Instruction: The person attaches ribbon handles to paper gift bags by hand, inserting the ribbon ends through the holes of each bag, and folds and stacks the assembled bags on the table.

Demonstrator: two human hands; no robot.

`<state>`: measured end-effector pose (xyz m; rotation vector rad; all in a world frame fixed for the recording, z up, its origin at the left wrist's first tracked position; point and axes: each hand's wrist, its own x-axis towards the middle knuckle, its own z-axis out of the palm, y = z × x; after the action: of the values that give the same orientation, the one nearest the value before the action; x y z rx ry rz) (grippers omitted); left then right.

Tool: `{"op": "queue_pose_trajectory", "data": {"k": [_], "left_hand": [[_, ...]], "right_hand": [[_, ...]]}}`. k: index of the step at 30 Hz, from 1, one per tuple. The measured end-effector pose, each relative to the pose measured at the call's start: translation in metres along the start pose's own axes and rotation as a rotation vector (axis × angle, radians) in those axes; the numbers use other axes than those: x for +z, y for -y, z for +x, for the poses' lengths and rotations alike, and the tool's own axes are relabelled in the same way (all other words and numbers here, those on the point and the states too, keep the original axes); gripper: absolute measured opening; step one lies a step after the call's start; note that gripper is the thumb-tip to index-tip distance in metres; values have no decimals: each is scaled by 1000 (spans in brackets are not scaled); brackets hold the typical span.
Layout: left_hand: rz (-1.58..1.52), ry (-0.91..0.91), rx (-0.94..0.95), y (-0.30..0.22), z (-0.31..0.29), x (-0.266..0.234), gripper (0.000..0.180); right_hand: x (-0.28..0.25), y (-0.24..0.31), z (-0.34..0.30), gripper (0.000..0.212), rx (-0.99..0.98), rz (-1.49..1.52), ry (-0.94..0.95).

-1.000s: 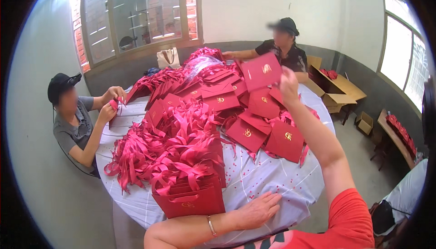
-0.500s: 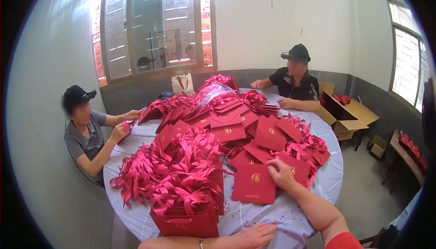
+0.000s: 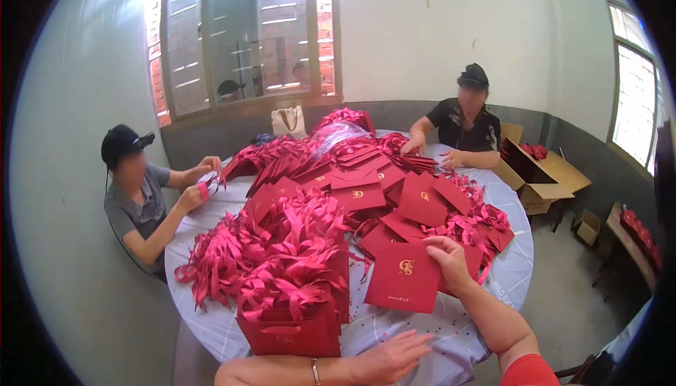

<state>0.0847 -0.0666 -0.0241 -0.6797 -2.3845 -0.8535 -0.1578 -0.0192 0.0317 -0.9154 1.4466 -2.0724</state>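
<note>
My right hand [image 3: 449, 263] grips the right edge of a red square envelope with a gold emblem [image 3: 403, 277], which lies on the round table [image 3: 510, 273] near its front. My left hand [image 3: 389, 358] rests flat on the tablecloth at the front edge, fingers spread, holding nothing; a bracelet sits on its wrist. Just left of it stands a stack of red envelopes topped with red ribbons [image 3: 292, 294]. More red envelopes [image 3: 366, 189] cover the middle of the table.
A person in a dark cap [image 3: 141, 196] sits at the left handling a ribbon. Another person in a black shirt [image 3: 465, 129] sits at the far right side. An open cardboard box [image 3: 539, 175] stands on the floor right of the table, with a smaller box [image 3: 586, 227] nearby.
My right hand has brought a red envelope from the raised far side down toward me and laid it on the table near the front. My left hand stayed at the front edge.
</note>
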Motion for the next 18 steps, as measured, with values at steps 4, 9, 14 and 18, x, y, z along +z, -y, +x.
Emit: {"op": "queue_pose_trajectory", "data": {"k": [4, 9, 14, 18], "left_hand": [[-15, -241, -208, -7, 7, -15, 56], [-704, -601, -609, 23, 5, 0, 86], [-1131, -621, -837, 23, 10, -19, 68], [-946, -550, -505, 32, 6, -3, 68]], "right_hand": [[4, 14, -5, 18, -138, 83, -53], [7, 27, -21, 18, -467, -121, 94], [60, 74, -35, 22, -929, -708, 573], [87, 65, -44, 22, -1061, -765, 753]]}}
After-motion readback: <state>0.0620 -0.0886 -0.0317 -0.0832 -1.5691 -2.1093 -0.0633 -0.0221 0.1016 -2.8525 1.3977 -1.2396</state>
